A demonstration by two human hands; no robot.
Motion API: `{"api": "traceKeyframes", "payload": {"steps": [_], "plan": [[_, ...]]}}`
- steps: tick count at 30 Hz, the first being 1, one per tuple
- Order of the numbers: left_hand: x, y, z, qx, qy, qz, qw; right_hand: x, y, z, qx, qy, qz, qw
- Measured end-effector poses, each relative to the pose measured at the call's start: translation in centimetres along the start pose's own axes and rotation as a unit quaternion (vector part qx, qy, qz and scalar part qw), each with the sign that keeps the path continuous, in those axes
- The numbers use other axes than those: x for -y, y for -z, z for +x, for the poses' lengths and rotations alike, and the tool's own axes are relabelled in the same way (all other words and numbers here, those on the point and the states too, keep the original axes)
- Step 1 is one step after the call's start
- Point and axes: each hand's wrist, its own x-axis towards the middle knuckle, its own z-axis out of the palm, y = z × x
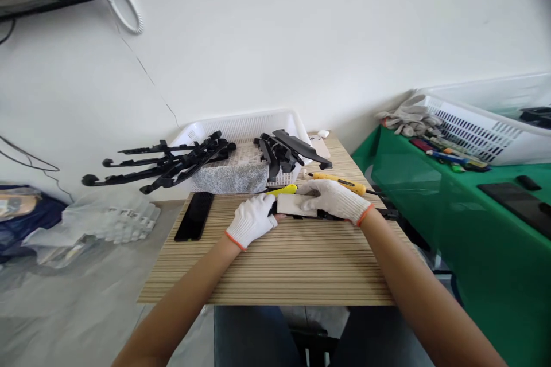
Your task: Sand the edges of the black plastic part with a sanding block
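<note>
A long black plastic part lies across the table in front of me. My left hand, in a white knit glove with an orange cuff, is closed around the part's left end. Against its middle sits a white rectangular pad. My right hand, gloved the same way, has its fingers curled over the pad's right side; the palm side is hidden. Just behind the hands are a yellow cutter and a yellow tool with a cable.
Behind, a white basket holds several black plastic parts, some jutting out left. A grey speckled block stands before it. A black phone lies left. On a green-covered table are gloves, pens and another basket.
</note>
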Motion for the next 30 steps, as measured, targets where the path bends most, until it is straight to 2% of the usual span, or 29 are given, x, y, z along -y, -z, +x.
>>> {"api": "traceKeyframes", "payload": {"steps": [6, 10, 17, 21, 24, 27, 30], "plan": [[0.1, -0.1, 0.1, -0.006, 0.015, 0.000, 1.000, 0.1, -1.1, 0.5, -0.055, -0.008, -0.035, 0.998], [0.1, 0.1, 0.3, -0.008, 0.006, 0.002, 1.000, 0.0, -0.8, 0.5, -0.040, -0.024, -0.046, 0.998], [0.1, 0.2, 0.3, -0.018, -0.020, 0.001, 1.000, -1.0, 1.1, 0.0, -0.001, -0.027, 0.030, 0.999], [0.6, -0.2, -0.7, -0.088, -0.104, -0.001, 0.991, -0.6, 0.9, -0.2, -0.008, -0.034, -0.051, 0.998], [0.0, -0.1, -1.5, -0.136, -0.189, -0.021, 0.972, -0.6, 0.1, -0.2, 0.002, -0.006, -0.138, 0.990], [-2.2, 0.8, -1.6, -0.196, -0.231, -0.072, 0.950, -1.2, -1.0, 0.2, 0.004, 0.057, -0.150, 0.987], [-5.2, 2.5, -0.7, -0.249, -0.237, -0.140, 0.929, -2.3, -2.2, 1.1, -0.031, 0.111, -0.137, 0.984]]}}
